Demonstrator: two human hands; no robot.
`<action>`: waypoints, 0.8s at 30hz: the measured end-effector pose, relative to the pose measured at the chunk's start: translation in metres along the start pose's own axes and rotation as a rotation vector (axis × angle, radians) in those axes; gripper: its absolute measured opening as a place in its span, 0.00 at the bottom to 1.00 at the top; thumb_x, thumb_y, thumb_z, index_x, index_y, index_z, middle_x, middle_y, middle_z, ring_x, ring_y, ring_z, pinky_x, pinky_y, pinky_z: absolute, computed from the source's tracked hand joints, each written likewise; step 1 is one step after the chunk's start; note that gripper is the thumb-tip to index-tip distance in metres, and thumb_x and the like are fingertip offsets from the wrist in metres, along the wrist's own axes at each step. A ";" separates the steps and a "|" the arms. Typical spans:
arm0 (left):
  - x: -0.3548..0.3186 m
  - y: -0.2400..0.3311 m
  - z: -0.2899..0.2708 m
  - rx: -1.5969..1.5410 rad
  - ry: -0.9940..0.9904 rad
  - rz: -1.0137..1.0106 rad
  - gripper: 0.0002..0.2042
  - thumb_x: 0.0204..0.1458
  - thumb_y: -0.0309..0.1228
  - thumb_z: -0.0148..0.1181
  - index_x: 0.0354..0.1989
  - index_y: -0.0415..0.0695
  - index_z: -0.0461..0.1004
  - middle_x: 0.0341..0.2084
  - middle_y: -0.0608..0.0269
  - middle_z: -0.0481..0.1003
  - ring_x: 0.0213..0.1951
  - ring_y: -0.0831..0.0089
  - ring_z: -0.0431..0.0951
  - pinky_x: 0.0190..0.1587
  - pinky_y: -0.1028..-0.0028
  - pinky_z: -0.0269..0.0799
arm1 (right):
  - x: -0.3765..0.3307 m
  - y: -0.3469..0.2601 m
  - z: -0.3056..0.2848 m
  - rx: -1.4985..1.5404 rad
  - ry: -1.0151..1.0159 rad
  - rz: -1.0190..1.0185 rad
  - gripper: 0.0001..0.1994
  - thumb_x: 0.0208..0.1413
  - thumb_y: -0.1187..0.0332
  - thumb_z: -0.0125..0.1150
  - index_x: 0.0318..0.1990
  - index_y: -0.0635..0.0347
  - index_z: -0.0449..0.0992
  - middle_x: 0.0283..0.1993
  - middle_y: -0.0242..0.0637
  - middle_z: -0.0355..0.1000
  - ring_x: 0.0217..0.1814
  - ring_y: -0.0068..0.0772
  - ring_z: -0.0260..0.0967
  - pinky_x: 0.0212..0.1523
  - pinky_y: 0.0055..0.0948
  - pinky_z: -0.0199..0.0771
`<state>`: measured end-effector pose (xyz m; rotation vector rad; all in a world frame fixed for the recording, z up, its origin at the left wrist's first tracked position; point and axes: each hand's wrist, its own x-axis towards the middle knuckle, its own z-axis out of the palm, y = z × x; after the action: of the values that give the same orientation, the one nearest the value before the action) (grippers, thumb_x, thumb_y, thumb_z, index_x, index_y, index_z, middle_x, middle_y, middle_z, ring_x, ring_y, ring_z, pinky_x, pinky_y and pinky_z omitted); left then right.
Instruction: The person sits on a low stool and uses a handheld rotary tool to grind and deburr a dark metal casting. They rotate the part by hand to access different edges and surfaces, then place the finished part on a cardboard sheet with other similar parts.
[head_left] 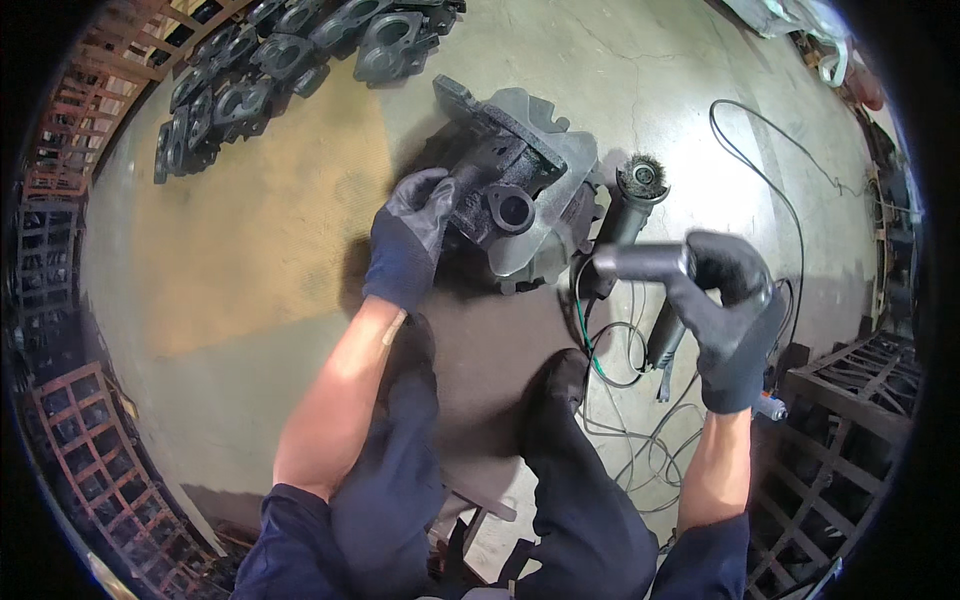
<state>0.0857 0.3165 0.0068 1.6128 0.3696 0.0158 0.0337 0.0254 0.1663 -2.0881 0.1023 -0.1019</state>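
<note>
Two gloved hands at work: left hand (pixel 412 240) grips the dark metal casting (pixel 505 185) on the floor (pixel 250 250), right hand (pixel 730 310) wraps fingers around the angle grinder (pixel 630 225) handle beside it.

The casting (pixel 500 185) under the left hand (pixel 410 240) looks like rough, matt dark grey metal. Both hands wear dark, matt knitted gloves; the right hand (pixel 730 320) grips a smooth grey handle (pixel 640 262). The grinder (pixel 625 215) carries a bristly wire brush (pixel 642 178). The floor (pixel 260 230) is dull, cracked concrete. Far left lie more matt dark castings (pixel 290 60).
</note>
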 end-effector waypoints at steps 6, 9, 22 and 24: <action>0.002 -0.005 0.008 -0.014 -0.049 0.068 0.14 0.59 0.29 0.63 0.51 0.37 0.77 0.40 0.64 0.80 0.42 0.79 0.75 0.49 0.77 0.71 | 0.041 -0.026 0.056 -0.142 -0.070 -0.209 0.16 0.44 0.76 0.70 0.43 0.66 0.81 0.37 0.33 0.78 0.37 0.20 0.74 0.42 0.23 0.77; -0.002 0.004 0.008 0.015 -0.066 0.047 0.13 0.60 0.28 0.63 0.51 0.37 0.77 0.40 0.64 0.80 0.42 0.80 0.75 0.49 0.78 0.71 | 0.048 -0.020 0.076 -0.226 -0.085 -0.327 0.16 0.41 0.76 0.72 0.41 0.65 0.82 0.38 0.35 0.79 0.38 0.21 0.75 0.43 0.23 0.77; -0.003 0.009 0.003 -0.051 -0.080 -0.023 0.12 0.59 0.30 0.64 0.49 0.37 0.78 0.39 0.65 0.80 0.42 0.80 0.75 0.48 0.77 0.72 | 0.055 -0.030 0.097 -0.507 -0.204 -0.529 0.17 0.41 0.67 0.73 0.41 0.58 0.79 0.39 0.45 0.79 0.37 0.45 0.79 0.38 0.35 0.78; -0.002 0.009 0.003 -0.075 -0.093 -0.031 0.12 0.59 0.30 0.64 0.49 0.37 0.79 0.39 0.65 0.80 0.42 0.80 0.76 0.48 0.77 0.73 | 0.056 -0.034 0.096 -0.595 -0.230 -0.564 0.17 0.44 0.65 0.72 0.43 0.59 0.80 0.39 0.45 0.79 0.36 0.43 0.78 0.37 0.34 0.78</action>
<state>0.0863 0.3124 0.0153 1.5276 0.3178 -0.0680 0.1016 0.1190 0.1500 -2.6480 -0.6754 -0.1865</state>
